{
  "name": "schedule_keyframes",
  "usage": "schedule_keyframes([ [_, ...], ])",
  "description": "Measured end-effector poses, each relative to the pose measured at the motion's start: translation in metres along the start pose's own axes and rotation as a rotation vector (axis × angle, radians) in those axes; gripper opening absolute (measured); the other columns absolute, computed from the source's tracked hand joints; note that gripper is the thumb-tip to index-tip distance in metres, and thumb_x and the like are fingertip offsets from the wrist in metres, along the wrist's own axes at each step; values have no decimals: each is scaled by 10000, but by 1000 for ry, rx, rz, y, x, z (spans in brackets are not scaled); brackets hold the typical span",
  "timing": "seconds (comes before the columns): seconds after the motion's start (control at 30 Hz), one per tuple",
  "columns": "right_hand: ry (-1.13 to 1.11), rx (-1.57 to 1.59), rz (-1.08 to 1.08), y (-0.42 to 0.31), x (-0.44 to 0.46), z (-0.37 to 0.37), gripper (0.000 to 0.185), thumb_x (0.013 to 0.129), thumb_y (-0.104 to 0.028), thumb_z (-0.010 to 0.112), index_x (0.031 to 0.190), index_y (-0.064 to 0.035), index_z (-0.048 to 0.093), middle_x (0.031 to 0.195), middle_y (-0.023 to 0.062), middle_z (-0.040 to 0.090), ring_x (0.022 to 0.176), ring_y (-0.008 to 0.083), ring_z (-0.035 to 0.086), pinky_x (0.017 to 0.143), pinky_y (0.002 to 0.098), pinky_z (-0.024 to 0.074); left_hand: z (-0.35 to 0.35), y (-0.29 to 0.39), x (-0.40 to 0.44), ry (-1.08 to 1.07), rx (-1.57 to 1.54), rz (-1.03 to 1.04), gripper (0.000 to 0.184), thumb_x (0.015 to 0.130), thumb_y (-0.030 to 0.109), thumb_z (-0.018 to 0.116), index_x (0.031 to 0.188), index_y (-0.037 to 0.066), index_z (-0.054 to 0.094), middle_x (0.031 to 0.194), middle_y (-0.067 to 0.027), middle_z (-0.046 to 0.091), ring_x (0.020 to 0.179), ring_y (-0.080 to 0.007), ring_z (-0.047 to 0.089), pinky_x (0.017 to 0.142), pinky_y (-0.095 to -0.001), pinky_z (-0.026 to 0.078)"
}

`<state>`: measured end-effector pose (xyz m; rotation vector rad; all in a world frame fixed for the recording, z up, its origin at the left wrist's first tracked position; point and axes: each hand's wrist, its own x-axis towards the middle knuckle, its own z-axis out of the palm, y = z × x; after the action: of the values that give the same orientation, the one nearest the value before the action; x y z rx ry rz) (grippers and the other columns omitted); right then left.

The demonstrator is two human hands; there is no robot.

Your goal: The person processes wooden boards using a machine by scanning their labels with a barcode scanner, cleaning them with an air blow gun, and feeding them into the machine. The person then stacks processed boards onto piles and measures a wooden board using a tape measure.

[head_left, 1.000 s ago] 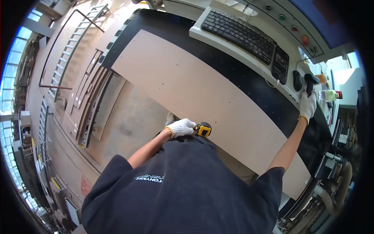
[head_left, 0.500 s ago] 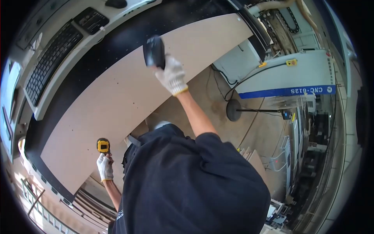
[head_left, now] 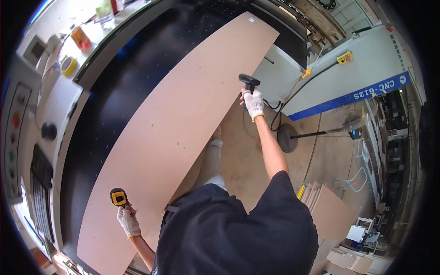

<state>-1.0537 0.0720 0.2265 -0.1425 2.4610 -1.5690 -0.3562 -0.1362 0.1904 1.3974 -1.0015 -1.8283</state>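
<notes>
My right hand (head_left: pixel 253 101), in a white knit glove with bare fingertips, is closed round the handle of a black barcode scanner (head_left: pixel 249 81). The scanner is above the near edge of a long pale board (head_left: pixel 151 133), its head upward in view. At lower left my left hand (head_left: pixel 129 221), gloved the same way, grips a yellow-and-black handheld device (head_left: pixel 118 197) with a dark square face; its exact kind is unclear. That device is over the board's near left part. A small white label (head_left: pixel 251 19) sits at the board's far end.
Under the board is a black machine bed (head_left: pixel 137 55) with small holes. A keyboard (head_left: pixel 41 206), yellow tape roll (head_left: pixel 68 66) and control panel (head_left: pixel 17 133) are at left. At right stand a CNC-612S machine cover (head_left: pixel 339 82), a floor fan (head_left: pixel 287 137) and stacked panels (head_left: pixel 327 206).
My view has turned and shifted along the board. My right hand has drawn back toward the near edge with the scanner, now more upright. My left hand still holds the yellow-and-black device.
</notes>
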Motion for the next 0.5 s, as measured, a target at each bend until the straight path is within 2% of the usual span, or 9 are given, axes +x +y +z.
schedule_keyframes([
  [0.03,-4,19,-35,-9,66,-9,275,988,-272,727,1129,-40,679,713,54,700,507,183,684,484,349,546,50,-10,17,-22,-114,-11,37,1076,55,637,1098,25,638,971,-29,644,712,-74,528,638,-226,455],
  [0.07,4,-9,-40,6,141,-16,291,978,-282,728,1128,-38,677,715,65,704,516,197,691,496,362,557,103,-22,34,-25,-205,-33,128,1079,56,647,1203,32,633,998,-25,632,735,-84,531,652,-230,466],
  [0.13,30,-188,-87,-4,295,-30,314,951,-294,732,1119,-36,670,713,86,707,535,222,701,521,388,576,217,-39,64,2,-292,-77,155,1080,58,650,1232,37,628,995,-26,628,738,-90,533,654,-232,471],
  [0.17,41,-334,-83,-7,344,-40,323,934,-296,734,1111,-35,665,709,97,705,544,234,705,534,402,584,259,-36,61,42,-338,-131,184,1081,60,653,1261,43,624,992,-26,623,742,-96,536,656,-235,477],
  [0.2,52,-373,-79,-25,384,-50,354,929,-309,772,1088,-14,658,737,95,707,556,217,717,505,391,578,303,-37,64,14,-364,-166,204,1080,71,661,1278,46,619,985,-22,618,741,-98,536,663,-236,484],
  [0.23,29,-405,-76,-32,435,-58,342,926,-298,759,1092,-16,659,722,100,704,553,223,715,517,386,580,342,-37,68,35,-330,-212,188,1077,75,669,1253,49,610,992,-23,626,740,-94,538,666,-239,490],
  [0.3,7,-419,-60,-40,537,-69,339,922,-296,745,1097,-18,660,705,103,700,572,226,723,537,384,588,400,-40,77,60,-295,-271,136,1071,56,659,1195,59,602,993,-27,634,732,-93,551,661,-239,500],
  [0.37,-1,-477,-50,-83,591,-71,337,913,-288,741,1099,-17,663,700,100,698,589,221,725,551,392,596,439,-27,79,115,-235,-323,121,1069,44,647,1176,66,596,991,-30,637,727,-93,558,658,-237,505],
  [0.5,-92,-256,33,-78,743,-53,242,936,-265,739,997,-39,676,713,66,657,552,199,679,506,392,570,499,-38,62,242,-191,-400,107,1065,21,613,1151,82,594,980,-28,640,713,-90,571,650,-233,522],
])
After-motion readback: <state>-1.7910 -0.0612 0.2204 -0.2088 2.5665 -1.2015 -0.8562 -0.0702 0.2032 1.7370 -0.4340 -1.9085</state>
